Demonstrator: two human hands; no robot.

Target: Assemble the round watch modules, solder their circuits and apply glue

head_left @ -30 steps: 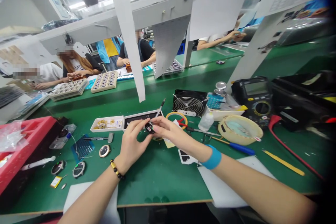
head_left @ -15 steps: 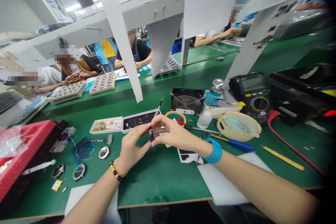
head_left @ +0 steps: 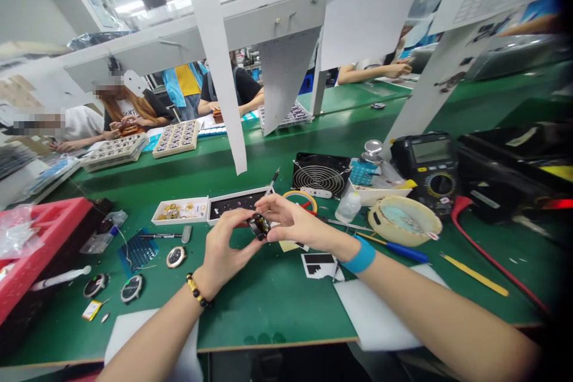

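Note:
Between my two hands, above the green bench, is a round black watch case (head_left: 258,226), tilted so that its inner side with small yellowish parts shows. My left hand (head_left: 226,245) pinches its left and lower rim between thumb and fingers. On the opposite rim, the fingers and thumb of my right hand (head_left: 295,224) close on it. To the left of my left hand lie a gold-rimmed round watch (head_left: 176,256) and two silver-rimmed ones, the nearer watch (head_left: 131,289) and the farther watch (head_left: 95,286). Beside them is a small yellow-silver battery (head_left: 92,310).
Behind my hands stand a white box of small parts (head_left: 181,210), a black-lined tray (head_left: 233,206) and a fan (head_left: 321,173). Rightward are a bottle (head_left: 348,207), a cream bowl (head_left: 405,221), a blue-handled screwdriver (head_left: 407,252) and a multimeter (head_left: 425,170). A red foam tray (head_left: 67,215) borders the left.
The watch case has turned from edge-on to showing its inner side, and my fingers have shifted round its rim. The view has moved slightly.

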